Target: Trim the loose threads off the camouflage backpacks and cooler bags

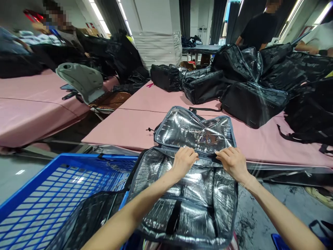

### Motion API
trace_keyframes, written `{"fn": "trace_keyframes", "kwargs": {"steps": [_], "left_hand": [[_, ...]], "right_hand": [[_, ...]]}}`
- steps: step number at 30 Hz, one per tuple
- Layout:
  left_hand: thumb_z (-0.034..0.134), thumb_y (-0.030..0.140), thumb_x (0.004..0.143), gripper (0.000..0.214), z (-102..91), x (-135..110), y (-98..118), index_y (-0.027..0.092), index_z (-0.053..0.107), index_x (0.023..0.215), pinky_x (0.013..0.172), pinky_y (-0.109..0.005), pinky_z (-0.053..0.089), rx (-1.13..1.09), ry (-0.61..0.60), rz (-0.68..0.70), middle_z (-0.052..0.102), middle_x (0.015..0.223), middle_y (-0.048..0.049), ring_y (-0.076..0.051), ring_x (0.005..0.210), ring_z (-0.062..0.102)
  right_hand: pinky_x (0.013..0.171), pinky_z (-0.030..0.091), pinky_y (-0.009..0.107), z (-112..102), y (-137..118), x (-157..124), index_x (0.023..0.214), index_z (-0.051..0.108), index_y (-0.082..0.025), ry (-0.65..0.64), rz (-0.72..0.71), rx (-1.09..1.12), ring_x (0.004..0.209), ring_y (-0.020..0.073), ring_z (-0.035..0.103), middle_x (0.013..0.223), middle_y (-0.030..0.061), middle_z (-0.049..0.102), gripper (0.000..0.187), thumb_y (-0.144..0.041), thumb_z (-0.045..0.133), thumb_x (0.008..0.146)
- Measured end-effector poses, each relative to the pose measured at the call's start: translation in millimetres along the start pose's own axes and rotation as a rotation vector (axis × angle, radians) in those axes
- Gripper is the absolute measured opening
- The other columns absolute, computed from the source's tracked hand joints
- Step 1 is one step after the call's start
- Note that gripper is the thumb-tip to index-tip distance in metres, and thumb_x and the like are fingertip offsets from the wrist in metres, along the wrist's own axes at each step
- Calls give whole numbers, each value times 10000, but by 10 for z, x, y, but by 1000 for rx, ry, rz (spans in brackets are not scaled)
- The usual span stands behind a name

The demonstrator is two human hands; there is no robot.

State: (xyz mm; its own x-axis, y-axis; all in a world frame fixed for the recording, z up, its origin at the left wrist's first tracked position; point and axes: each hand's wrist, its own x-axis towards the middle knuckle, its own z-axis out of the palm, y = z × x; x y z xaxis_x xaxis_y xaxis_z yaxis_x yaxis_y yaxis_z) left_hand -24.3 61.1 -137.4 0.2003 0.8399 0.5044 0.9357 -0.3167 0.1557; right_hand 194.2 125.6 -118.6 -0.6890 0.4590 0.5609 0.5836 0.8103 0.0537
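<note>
An open insulated bag (pixel 195 130) with a silver foil lining lies before me, its lid flap spread on the pink table (pixel 135 121). My left hand (pixel 183 160) is closed on the bag's rear rim where lid and body meet. My right hand (pixel 232 161) grips the same rim a little to the right. The bag's foil-lined inside (pixel 187 194) faces up between my forearms.
A blue plastic crate (pixel 52 198) stands at lower left. Several black bags (pixel 234 86) are piled across the back of the table. A grey chair (pixel 83 81) sits in the gap to the left. Other people stand at the far tables.
</note>
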Motion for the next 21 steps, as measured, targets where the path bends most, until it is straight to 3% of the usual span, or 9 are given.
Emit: {"fn": "trace_keyframes", "kwargs": {"steps": [4,8,9,11,14,17,21], "left_hand": [[488,257,874,220,126,-150,48,167,597,706,610,-277,259,-40,23,5,564,672,-12,-132,664,428],[512,290,862,220,173,-269,87,185,617,700,654,-287,277,-235,-107,186,596,675,0,-127,694,481],[496,287,872,230,174,-289,99,183,618,707,661,-282,289,-285,-112,142,604,683,3,-118,684,494],[433,278,901,253,167,-297,128,182,622,762,665,-259,316,-346,-79,-76,620,729,-1,-102,677,517],[381,303,917,275,144,-222,185,200,633,876,631,-229,325,-296,-55,-348,628,807,-14,-104,702,539],[388,339,911,286,134,-96,259,231,653,897,564,-238,277,-177,-159,-371,621,781,-12,-111,649,529],[432,348,891,253,147,27,351,251,666,891,540,-257,228,-21,-282,-284,604,749,-20,-117,604,512]], "right_hand": [[626,262,290,-1,16,-33,896,628,-194,-12,25,16,701,146,485,747,17,645,103,-219,534,863],[628,276,282,1,30,-71,914,629,-192,7,58,70,735,149,501,777,21,648,110,-219,538,858],[629,278,281,2,35,-77,915,629,-192,9,61,80,740,150,504,780,22,647,111,-222,539,857],[629,281,282,3,41,-82,912,628,-192,6,61,87,739,152,507,776,20,646,110,-227,540,856],[628,282,283,-4,42,-75,902,625,-195,4,62,93,733,154,507,773,18,647,102,-220,536,858],[626,283,285,-10,36,-67,900,622,-194,5,64,96,727,154,506,775,21,650,104,-211,527,863],[625,279,286,-6,34,-71,895,619,-194,15,58,78,724,157,498,764,20,646,96,-222,535,860]]}}
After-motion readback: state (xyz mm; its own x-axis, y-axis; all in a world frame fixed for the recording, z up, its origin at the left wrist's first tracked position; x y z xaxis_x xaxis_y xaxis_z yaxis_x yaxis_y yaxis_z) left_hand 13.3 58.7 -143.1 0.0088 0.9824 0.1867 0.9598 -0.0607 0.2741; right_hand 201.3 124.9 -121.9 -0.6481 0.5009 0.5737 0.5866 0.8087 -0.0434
